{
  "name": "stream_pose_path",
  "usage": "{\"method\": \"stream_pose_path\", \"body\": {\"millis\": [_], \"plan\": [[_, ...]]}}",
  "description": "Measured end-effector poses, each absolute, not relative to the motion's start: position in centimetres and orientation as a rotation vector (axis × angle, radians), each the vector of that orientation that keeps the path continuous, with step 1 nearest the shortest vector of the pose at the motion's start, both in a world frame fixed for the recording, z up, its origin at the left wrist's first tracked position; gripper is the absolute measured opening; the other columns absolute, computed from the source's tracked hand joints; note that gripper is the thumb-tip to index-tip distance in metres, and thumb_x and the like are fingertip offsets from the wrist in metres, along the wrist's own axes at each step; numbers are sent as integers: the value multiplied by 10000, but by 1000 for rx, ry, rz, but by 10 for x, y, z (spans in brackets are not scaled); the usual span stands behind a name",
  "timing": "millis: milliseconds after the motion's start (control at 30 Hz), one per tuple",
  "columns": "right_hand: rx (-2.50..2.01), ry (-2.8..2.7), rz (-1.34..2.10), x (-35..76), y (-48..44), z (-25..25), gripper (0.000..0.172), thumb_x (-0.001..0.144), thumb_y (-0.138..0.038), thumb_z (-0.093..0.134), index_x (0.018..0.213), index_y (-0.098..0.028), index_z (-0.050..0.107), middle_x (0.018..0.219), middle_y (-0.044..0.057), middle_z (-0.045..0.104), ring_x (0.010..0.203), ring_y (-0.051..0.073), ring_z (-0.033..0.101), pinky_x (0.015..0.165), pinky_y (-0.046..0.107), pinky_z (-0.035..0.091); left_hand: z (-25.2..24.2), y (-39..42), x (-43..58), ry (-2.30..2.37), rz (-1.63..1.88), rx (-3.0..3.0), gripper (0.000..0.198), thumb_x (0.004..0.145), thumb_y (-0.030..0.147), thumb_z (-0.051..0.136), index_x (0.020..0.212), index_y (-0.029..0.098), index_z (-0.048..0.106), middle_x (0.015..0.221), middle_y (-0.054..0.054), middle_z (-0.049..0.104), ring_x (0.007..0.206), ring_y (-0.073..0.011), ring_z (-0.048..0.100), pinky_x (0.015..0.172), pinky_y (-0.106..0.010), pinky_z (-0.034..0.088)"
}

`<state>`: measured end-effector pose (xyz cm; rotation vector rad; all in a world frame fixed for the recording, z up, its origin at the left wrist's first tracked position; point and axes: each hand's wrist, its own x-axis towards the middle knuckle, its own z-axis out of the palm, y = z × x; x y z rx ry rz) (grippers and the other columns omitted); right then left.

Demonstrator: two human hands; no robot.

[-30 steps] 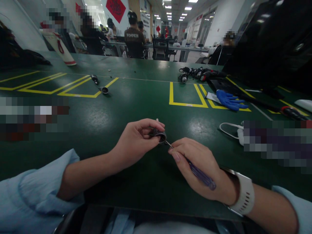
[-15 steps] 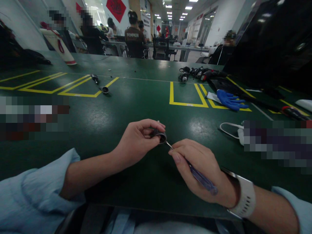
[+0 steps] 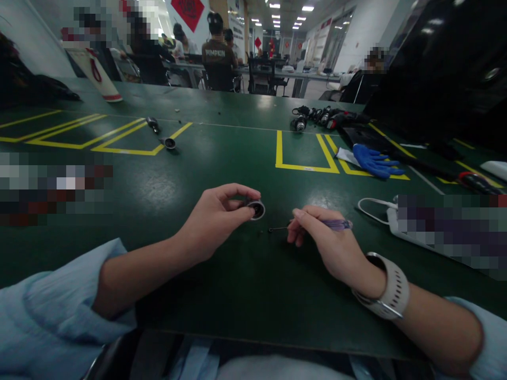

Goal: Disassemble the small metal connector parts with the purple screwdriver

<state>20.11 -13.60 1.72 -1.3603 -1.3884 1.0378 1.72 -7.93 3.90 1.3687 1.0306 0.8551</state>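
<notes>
In the head view my left hand (image 3: 216, 221) pinches a small dark metal part with a round, hollow cup-shaped end (image 3: 259, 210), whose opening faces me. My right hand (image 3: 330, 240) is closed around a screwdriver with a see-through purple handle (image 3: 336, 225). The thin shaft (image 3: 280, 228) points left, below and apart from the round part. At its tip sits a tiny dark piece (image 3: 270, 230), maybe a screw. Another tiny speck (image 3: 260, 233) shows just left of it.
Two similar dark parts (image 3: 170, 143) lie by yellow tape at the far left. Black gear with cables (image 3: 300, 123) and a blue glove (image 3: 374, 160) are on the green table's (image 3: 222, 295) right side. A white power strip (image 3: 396, 224) lies right. People sit in the background.
The screwdriver has come out of the round part and swung level, its handle now pointing right. My right hand has turned and risen. My left hand has tilted the part's opening toward me.
</notes>
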Motion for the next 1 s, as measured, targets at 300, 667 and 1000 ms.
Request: {"method": "stream_pose_path", "body": {"millis": [300,667,1000], "plan": [[-1436,-1704,813,200,-139,26,340,897,-275,473,601,-162,598,536,-11,578,502,108,535,470,228,393,40,-80,18,1021,830,1364,224,644,150,703,862,154,654,808,-29,716,791,-171,671,765,-298,507],[-1388,-1545,1104,199,-135,26,331,876,-309,486,601,-155,589,518,-3,578,485,113,534,467,233,411,39,-80,19,1027,802,1372,241,656,151,700,894,155,663,800,-19,720,773,-158,671,758,-283,511],[-1003,-1464,902,202,-142,19,268,913,-302,486,753,-167,654,745,29,661,698,143,621,641,281,504,41,-80,19,1012,797,1313,234,662,124,687,895,152,694,819,-30,718,781,-155,665,757,-277,522]]}}
